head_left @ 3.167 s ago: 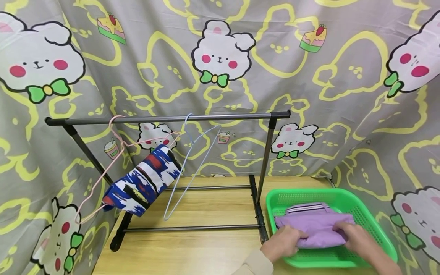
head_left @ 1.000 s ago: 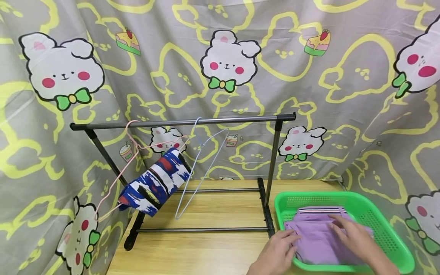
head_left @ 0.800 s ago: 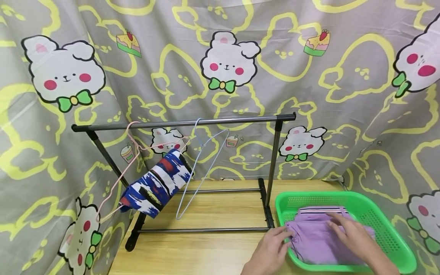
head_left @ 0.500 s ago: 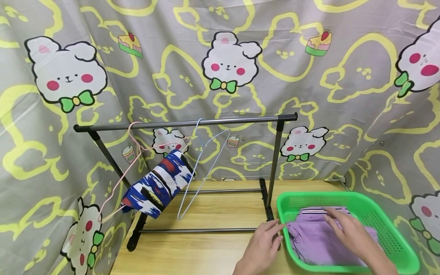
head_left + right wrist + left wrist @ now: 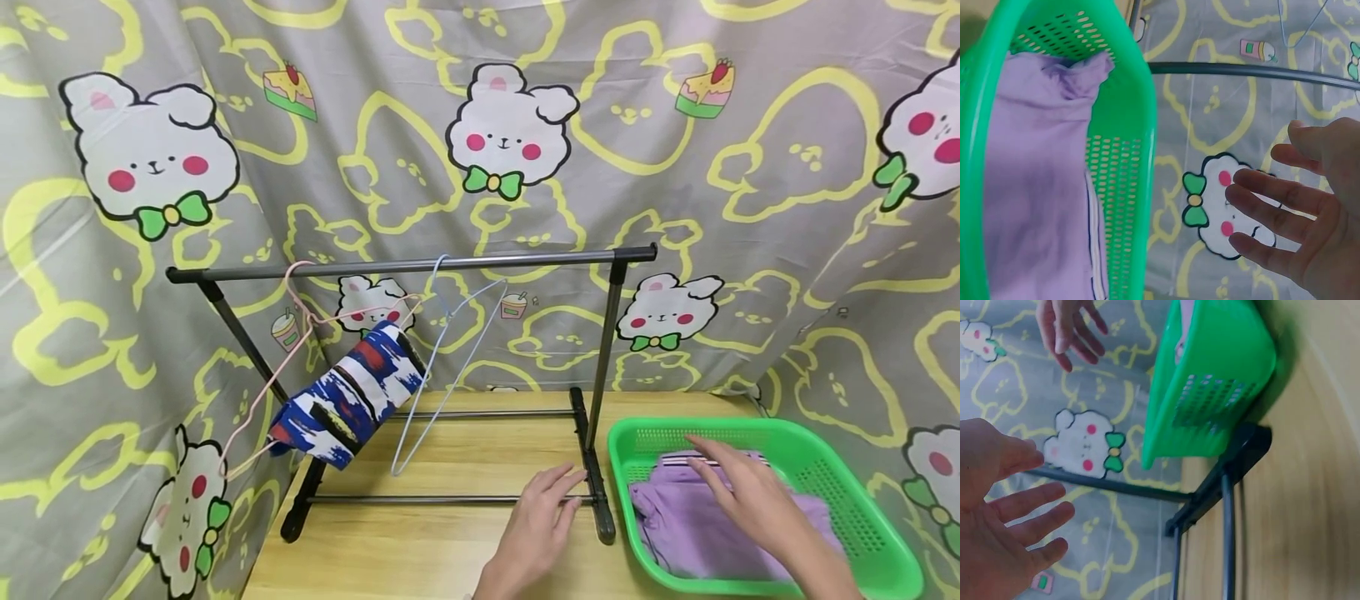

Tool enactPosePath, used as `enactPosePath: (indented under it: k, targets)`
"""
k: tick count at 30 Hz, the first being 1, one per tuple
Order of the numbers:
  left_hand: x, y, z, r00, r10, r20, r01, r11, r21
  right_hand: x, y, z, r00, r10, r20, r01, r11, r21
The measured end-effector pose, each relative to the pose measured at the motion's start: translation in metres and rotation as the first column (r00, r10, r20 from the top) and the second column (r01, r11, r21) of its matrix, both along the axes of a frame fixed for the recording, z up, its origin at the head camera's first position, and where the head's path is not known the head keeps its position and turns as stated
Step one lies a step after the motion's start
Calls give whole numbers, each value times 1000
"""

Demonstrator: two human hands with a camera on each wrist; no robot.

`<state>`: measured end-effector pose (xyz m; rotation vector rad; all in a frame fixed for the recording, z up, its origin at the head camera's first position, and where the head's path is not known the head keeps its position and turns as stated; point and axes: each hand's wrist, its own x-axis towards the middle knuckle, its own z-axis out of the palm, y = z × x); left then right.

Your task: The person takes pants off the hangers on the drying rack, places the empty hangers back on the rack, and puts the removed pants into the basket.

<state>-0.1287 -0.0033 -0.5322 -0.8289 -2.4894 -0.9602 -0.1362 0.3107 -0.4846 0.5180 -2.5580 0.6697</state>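
A folded purple garment point(image 5: 720, 525) with a striped band lies in the green basket point(image 5: 885, 533) at the right; its exact kind cannot be told. Above it hovers my right hand point(image 5: 757, 500), fingers spread and holding nothing. In the right wrist view the same hand point(image 5: 1316, 206) is apart from the cloth. My left hand point(image 5: 532, 525) is left of the basket, over the table near the rack's right foot, with nothing in its fingers. In the left wrist view the left hand point(image 5: 1010, 519) has its fingers loosely extended.
A dark metal rack point(image 5: 420, 265) stands on the wooden table point(image 5: 442, 550). From its bar hang a pink hanger point(image 5: 258, 400), with a blue, white and red patterned cloth point(image 5: 352, 396) over it, and a bare light-blue hanger point(image 5: 450, 392). A printed curtain point(image 5: 630, 208) surrounds the table.
Both hands gripped the purple garment earlier; they have let go and it lies spread flatter in the basket. My left hand has moved left, out over the table. My right hand has shifted slightly up.
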Motion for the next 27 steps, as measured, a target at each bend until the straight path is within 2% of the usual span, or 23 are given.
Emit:
enactPosePath:
  k: [6,11,21,27]
  targets:
    - [0,-17,15,1000,20,4,-20,998,59,-1,-9,14,999,14,-42,-14,1000,-2]
    - [2,-30,29,999,28,-34,-25,996,88,0,-15,24,999,7,-38,-8,1000,-19]
    - [7,-49,66,998,17,-53,-8,987,159,3,-28,46,992,26,-125,-26,1000,1]
    - [11,-62,88,988,27,-150,1,983,183,7,-39,63,985,46,-164,-43,999,25]
